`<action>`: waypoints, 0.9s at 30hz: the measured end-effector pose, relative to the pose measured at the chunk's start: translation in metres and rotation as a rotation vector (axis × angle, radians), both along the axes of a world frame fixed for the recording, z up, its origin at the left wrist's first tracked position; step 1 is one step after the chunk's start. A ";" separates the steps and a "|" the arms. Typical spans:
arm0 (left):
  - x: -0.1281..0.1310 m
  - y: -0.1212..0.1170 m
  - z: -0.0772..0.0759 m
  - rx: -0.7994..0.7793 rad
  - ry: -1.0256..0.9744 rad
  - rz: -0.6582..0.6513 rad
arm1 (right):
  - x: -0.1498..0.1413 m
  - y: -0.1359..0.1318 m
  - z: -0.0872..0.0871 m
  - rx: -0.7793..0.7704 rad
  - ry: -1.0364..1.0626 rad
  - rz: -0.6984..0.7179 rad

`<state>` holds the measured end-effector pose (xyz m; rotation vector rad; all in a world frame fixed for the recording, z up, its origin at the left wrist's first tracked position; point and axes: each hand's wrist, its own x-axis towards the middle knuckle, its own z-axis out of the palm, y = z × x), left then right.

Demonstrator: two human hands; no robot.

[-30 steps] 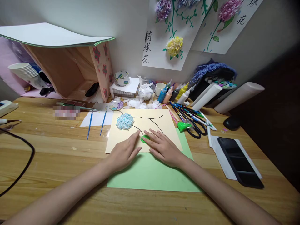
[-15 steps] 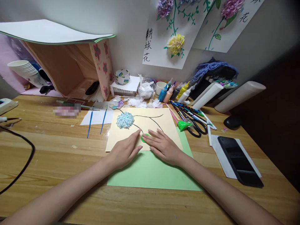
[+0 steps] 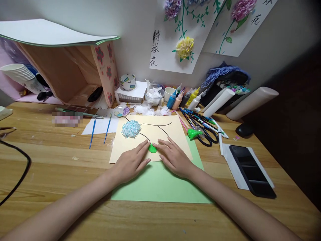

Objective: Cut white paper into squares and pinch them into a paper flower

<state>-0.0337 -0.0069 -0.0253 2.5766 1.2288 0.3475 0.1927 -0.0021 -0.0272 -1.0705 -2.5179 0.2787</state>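
Now, the green modelling-clay piece [image 3: 152, 148] sits low on the cream paper [image 3: 179, 144], left hand [image 3: 131, 163] and right hand [image 3: 177, 160] touching it, fingers extended, ungripping; probably light, soft, easily dented: best steadied by its rim.

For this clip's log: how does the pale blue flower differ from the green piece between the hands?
The pale blue flower is ruffled and many-tipped; the green piece looks smooth and plain.
The pale blue flower is clearly larger than the green piece.
The pale blue flower lies clear of both hands, while the green piece sits between the left hand and right hand.
Both are on the cream sheet.
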 end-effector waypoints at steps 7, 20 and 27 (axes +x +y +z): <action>0.002 -0.001 0.001 0.006 0.072 0.000 | -0.002 0.002 0.001 0.002 -0.035 0.017; 0.001 -0.003 0.000 0.004 -0.015 -0.001 | 0.001 0.001 -0.001 0.029 0.058 0.082; 0.002 -0.003 0.000 0.038 0.068 -0.022 | 0.002 0.000 -0.002 0.062 0.051 0.066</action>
